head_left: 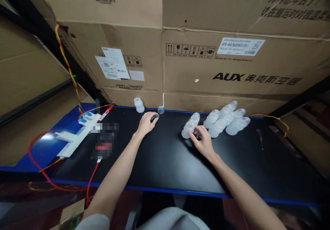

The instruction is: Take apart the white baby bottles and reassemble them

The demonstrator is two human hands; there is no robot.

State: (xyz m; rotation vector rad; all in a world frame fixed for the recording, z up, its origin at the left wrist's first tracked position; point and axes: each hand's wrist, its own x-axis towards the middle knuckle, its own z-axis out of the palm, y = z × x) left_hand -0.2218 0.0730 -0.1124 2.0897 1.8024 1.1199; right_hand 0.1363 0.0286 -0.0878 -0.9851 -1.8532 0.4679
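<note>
grip of the left hand (145, 123) is narrow, fingers curled down over a small dark piece (155, 117) on the black counter (165, 168); whether it is pinched or only touched i cannot tell. grip of the right hand (204, 141) is loose and wide, fingertips against the nearest clear bottle (189, 127), which lies on its side near the counter's middle. from the left: a white power strip (77, 134) with a red wire (36, 161), a red marker (105, 113), 1 small upright bottle (139, 105) at the back edge, a clear cap (160, 110) just beside the dark piece, a heap of bottles (228, 120) right of the touched one, and a screwdriver (260, 139) well apart. cardboard boxes (206, 68) stand behind.
</note>
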